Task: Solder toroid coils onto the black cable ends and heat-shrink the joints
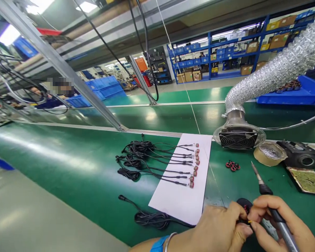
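At the lower right, my left hand (217,227) is closed, its thumb and fingers pinching a small dark coil with red winding (246,209), partly hidden by my fingers. My right hand (286,220) grips a soldering iron (265,189), its tip pointing up and away. The same hand's thumb and finger meet the left at a short yellow wire end (249,221). A coiled black cable (152,220) lies left of my left wrist and runs toward it. On a white sheet (170,196), several black cables (136,150) end beside a row of small red-brown coils (195,168).
Several loose red-and-black ring coils (233,165) lie below a fume extractor fan (238,140) on a silver hose (273,66). To the right are a roll of solder (270,153), a black iron stand (299,154) and a tray with a green sponge (308,179). A person sits far left.
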### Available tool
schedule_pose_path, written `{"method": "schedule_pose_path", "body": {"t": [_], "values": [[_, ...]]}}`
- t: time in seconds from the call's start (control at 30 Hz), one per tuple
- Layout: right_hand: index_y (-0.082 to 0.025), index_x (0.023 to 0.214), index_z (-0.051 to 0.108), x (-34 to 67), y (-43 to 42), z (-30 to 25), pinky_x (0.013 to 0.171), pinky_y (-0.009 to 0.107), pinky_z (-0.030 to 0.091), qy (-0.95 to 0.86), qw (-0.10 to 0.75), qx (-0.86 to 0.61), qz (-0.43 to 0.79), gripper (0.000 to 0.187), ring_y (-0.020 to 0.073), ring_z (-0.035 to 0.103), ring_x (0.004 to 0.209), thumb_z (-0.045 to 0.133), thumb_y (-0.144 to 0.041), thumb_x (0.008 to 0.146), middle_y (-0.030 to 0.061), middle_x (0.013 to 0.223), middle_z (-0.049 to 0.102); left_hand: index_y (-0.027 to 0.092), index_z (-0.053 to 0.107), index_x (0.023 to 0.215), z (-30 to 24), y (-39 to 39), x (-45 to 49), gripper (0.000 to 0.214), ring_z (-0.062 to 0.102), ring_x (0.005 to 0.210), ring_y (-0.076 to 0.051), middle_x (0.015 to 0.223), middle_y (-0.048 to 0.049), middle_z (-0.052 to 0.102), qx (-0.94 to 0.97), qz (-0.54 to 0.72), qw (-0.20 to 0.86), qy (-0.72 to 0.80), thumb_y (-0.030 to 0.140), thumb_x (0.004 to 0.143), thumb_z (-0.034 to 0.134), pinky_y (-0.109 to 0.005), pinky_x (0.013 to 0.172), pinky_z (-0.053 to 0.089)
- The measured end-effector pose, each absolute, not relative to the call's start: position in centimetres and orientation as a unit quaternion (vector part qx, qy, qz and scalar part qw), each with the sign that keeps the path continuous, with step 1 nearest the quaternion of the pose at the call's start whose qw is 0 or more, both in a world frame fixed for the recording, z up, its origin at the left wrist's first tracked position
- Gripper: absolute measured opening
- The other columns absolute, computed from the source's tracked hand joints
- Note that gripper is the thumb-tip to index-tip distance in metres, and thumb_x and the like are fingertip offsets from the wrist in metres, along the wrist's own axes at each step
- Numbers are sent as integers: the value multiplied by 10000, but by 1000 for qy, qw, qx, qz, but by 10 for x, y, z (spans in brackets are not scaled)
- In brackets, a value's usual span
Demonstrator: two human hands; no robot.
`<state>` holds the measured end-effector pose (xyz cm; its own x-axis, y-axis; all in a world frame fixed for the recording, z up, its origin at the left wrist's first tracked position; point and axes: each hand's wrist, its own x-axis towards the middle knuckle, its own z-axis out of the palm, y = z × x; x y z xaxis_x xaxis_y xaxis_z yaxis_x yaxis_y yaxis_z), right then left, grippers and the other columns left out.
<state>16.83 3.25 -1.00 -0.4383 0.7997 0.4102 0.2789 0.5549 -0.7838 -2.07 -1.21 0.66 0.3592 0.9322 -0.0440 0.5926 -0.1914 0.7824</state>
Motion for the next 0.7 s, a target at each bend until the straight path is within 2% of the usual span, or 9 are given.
{"method": "schedule_pose_path", "body": {"t": [0.13,0.23,0.33,0.5,0.63,0.7], "values": [[-244,989,507,158,21,-15,497,150,546,-752,480,-371,257,175,119,656,556,631,-207,870,-16,698,619,208,392,995,4,-19,-16,234,548,537,-162,620,-2,599,677,303,474,474,432,999,322,-261,542,383],[-239,984,508,145,12,-17,530,181,548,-737,520,-360,240,168,109,630,574,602,-144,882,-15,717,603,219,381,938,4,-23,-15,366,456,554,-136,666,5,529,630,359,507,466,567,1000,285,-257,543,342],[-232,988,509,138,8,-17,590,200,558,-725,530,-375,228,171,103,618,601,611,-145,881,-10,747,620,221,393,947,3,-24,-15,387,411,563,-124,671,30,472,578,386,543,471,599,989,317,-261,580,337],[-242,1023,490,140,7,-11,578,177,553,-715,502,-378,306,180,97,630,609,594,-158,903,-14,780,632,206,404,1040,3,-20,-14,446,393,534,-112,581,77,441,473,409,642,444,643,956,380,-255,603,339],[-257,1058,490,151,14,-6,667,191,567,-726,475,-353,351,231,110,646,715,602,-153,885,-7,847,636,184,493,893,10,-10,-19,471,253,546,-93,592,92,320,442,388,653,478,653,882,536,-243,533,211],[-270,1088,491,155,18,-3,705,192,566,-714,472,-348,382,235,114,651,782,591,-160,905,0,898,648,178,502,825,12,-7,-22,487,241,583,-99,621,79,317,449,368,651,489,659,850,576,-251,547,198]]}}
